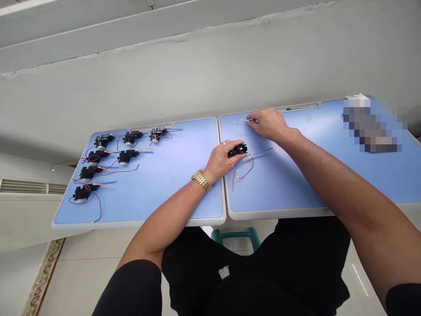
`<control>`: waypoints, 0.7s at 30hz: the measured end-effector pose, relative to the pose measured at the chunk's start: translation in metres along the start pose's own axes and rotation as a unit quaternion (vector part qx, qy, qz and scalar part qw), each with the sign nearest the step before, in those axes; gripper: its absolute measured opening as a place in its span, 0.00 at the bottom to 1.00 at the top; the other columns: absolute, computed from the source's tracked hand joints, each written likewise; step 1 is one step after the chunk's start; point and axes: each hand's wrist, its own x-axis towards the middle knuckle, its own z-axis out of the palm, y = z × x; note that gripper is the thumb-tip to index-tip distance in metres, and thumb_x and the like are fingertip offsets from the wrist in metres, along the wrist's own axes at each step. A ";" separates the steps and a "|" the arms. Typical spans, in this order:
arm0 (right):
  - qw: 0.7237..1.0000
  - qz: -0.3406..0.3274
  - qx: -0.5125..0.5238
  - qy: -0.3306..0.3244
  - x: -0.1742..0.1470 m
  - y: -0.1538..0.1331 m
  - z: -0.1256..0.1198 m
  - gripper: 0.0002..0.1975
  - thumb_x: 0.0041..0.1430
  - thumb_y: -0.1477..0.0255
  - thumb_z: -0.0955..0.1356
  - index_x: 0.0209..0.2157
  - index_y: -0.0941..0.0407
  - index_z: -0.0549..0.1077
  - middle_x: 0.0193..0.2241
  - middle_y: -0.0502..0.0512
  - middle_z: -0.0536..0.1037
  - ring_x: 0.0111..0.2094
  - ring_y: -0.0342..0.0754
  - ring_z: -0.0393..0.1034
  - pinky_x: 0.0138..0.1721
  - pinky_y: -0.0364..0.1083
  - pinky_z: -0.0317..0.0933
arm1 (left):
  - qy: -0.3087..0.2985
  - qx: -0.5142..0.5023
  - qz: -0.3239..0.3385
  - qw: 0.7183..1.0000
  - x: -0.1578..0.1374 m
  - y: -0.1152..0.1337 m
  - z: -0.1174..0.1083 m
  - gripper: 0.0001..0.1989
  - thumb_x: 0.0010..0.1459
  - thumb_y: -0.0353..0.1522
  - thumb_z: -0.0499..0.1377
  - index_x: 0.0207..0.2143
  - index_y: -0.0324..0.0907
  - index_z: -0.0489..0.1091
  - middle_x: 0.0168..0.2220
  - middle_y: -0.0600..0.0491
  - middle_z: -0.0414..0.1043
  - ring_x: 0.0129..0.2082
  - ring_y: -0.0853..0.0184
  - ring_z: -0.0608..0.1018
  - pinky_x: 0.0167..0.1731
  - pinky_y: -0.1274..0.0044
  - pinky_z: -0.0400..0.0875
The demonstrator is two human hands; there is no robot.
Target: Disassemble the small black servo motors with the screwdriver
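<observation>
My left hand [222,160] is closed around a small black plastic unit [237,150] at the left edge of the right-hand table. From that unit trail a blue tube [263,152], a pinkish tube [233,181] and a thin dark red wire [251,166]. Farther back, my right hand [268,124] pinches a thin silvery tool [245,120], its tip pointing left; its exact kind is too small to tell. A tiny dark piece [237,124] lies on the tabletop just off that tip.
Several similar black units [126,156] with wires and tubes lie in rows on the left table [177,184]. A pen-like item [292,108] rests in the rear groove of the right table [296,188]. A blurred-out object [371,129] and white tissue [358,100] lie far right.
</observation>
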 end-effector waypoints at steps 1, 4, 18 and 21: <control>1.000 -0.003 0.018 0.014 -0.005 0.003 -0.003 0.21 0.74 0.66 0.69 0.61 0.50 0.89 0.55 0.63 0.91 0.59 0.70 0.83 0.58 0.64 0.72 | 0.000 0.000 0.001 1.000 0.000 0.000 0.000 0.18 0.72 0.31 0.74 0.62 0.47 0.83 0.51 0.50 0.87 0.50 0.62 0.87 0.58 0.66 0.83; 0.993 -0.007 0.077 0.088 -0.033 0.016 -0.016 0.21 0.77 0.64 0.66 0.58 0.51 0.89 0.52 0.62 0.91 0.54 0.66 0.85 0.55 0.60 0.73 | -0.002 0.000 0.001 1.000 0.000 0.000 0.000 0.18 0.72 0.32 0.74 0.62 0.48 0.83 0.51 0.50 0.87 0.50 0.61 0.87 0.58 0.65 0.83; 0.982 -0.127 0.095 -0.100 -0.104 0.027 -0.005 0.14 0.69 0.64 0.71 0.50 0.44 0.89 0.29 0.50 0.86 0.31 0.53 0.79 0.39 0.51 0.64 | 0.007 -0.029 -0.013 0.999 0.001 0.000 -0.004 0.18 0.71 0.32 0.74 0.61 0.48 0.84 0.56 0.48 0.88 0.57 0.59 0.87 0.64 0.63 0.82; 0.980 -0.132 0.117 -0.091 -0.106 0.031 -0.004 0.12 0.67 0.64 0.71 0.45 0.44 0.89 0.29 0.50 0.85 0.31 0.52 0.77 0.38 0.51 0.64 | 0.014 -0.043 -0.028 0.999 0.002 0.000 -0.004 0.18 0.70 0.33 0.74 0.60 0.50 0.85 0.58 0.49 0.88 0.58 0.58 0.87 0.65 0.63 0.82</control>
